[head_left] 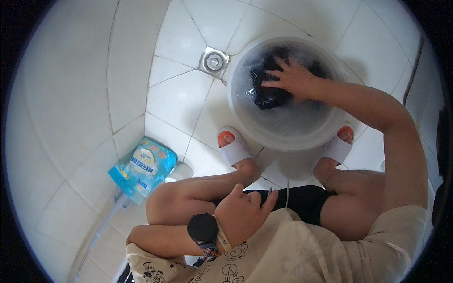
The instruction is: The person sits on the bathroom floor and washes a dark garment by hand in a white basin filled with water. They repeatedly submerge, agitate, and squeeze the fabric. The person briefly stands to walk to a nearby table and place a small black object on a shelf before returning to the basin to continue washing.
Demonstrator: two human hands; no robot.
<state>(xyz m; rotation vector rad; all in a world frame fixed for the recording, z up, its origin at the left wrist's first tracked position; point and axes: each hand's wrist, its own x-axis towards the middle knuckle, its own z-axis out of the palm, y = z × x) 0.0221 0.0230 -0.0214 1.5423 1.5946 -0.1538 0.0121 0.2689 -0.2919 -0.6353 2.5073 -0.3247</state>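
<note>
A round, pale plastic basin (235, 116) stands on the tiled floor, with cloudy, sudsy water in it. Dark wet cloth (269, 100) lies partly under the water. My right hand (292, 79) rests on that cloth with its fingers spread; whether it presses or grips is not plain. Near my lap is my left hand (242, 214), back upward, with a black watch (202, 227) and a light band on its wrist. Its fingers are partly bent near a drawstring of the black shorts (304, 201), and I cannot tell whether they hold it.
A square metal floor drain (214, 62) lies left of the basin. A blue detergent bag (145, 168) leans by the wall, beside a white container (179, 172). My feet, in white slippers (235, 151), flank the basin's near side. A pale pipe (97, 233) runs along the wall.
</note>
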